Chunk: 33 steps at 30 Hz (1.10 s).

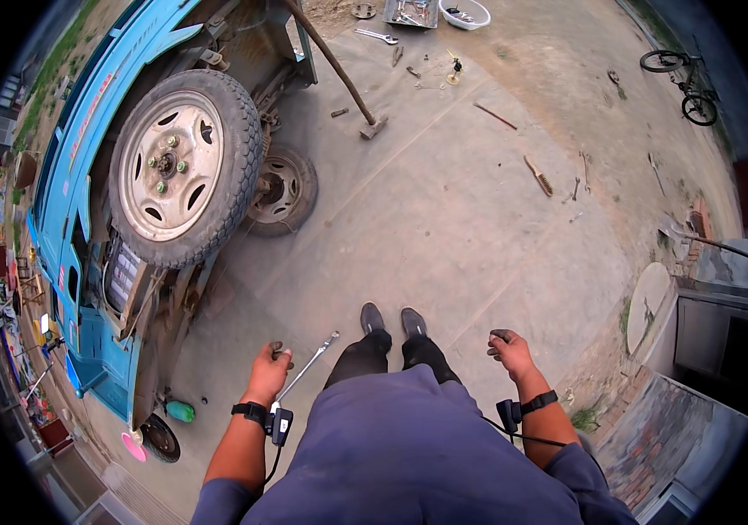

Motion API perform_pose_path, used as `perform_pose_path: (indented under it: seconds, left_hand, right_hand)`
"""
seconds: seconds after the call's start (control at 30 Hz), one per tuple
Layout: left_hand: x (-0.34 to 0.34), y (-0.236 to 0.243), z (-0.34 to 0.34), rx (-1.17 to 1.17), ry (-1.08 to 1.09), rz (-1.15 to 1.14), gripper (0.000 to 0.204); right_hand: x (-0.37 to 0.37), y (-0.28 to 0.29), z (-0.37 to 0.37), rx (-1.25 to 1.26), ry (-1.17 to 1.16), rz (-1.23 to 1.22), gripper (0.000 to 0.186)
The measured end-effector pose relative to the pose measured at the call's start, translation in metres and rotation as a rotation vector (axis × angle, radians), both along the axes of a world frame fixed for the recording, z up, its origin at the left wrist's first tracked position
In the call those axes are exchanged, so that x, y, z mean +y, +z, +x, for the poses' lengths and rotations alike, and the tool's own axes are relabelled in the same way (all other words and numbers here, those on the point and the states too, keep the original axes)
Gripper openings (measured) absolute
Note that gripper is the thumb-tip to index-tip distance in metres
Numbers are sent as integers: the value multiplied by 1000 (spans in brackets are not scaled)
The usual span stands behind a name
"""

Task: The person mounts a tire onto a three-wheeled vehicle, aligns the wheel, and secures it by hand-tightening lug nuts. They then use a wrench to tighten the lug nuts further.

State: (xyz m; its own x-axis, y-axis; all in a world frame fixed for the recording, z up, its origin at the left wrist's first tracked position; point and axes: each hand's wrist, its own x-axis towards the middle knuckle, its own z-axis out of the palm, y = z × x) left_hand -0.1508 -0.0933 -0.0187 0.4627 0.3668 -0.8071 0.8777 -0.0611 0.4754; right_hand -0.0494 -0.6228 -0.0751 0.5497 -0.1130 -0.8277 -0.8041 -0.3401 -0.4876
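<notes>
My left hand [269, 371] hangs low on the left, fingers loosely bent and darkened at the tips. Nothing shows between them. Beside it a long shiny wrench [305, 371] slants, apart from the fingertips, its lower end reaching behind the box strapped to my wrist [281, 426]. On the other side my right hand [510, 352] hangs free with half-bent, dirty fingers and holds nothing. A blue vehicle [85, 210] stands at the left. Its near wheel [172, 166] has a worn tyre and nuts around the hub. Another wheel [282, 190] shows behind that one.
A long-handled hammer [372, 128] leans against the vehicle. Across the concrete lie a wire brush [538, 176], a thin rod [495, 115], an adjustable wrench [377, 37] and several small tools. Farther off are a white basin [465, 14], a bicycle [687, 83] and a shovel [715, 243].
</notes>
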Motion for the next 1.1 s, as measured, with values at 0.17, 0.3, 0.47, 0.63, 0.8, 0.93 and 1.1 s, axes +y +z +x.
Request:
perform_pose_path:
  seconds: [0.17, 0.3, 0.47, 0.63, 0.8, 0.93, 1.1]
  left_hand:
    - [0, 6, 0, 6, 2, -1, 54]
    - [7, 0, -4, -19, 24, 44, 53]
    - [27, 31, 49, -248, -473, 765, 60]
    - [56, 60, 141, -582, -593, 1165, 74]
    - [69, 40, 179, -437, -556, 1003, 81]
    - [63, 33, 178, -423, -647, 1035, 84]
    - [68, 48, 187, -313, -641, 985, 80]
  right_hand:
    - [7, 5, 4, -17, 17, -4, 35]
    - [9, 4, 7, -8, 24, -12, 34]
    - [10, 5, 6, -23, 21, -2, 34]
    - [10, 10, -2, -28, -8, -7, 35]
    - [-4, -1, -31, -19, -95, 6, 35]
    - [-22, -9, -62, 33, -172, -8, 34]
    - [-37, -16, -70, 61, -197, -4, 33]
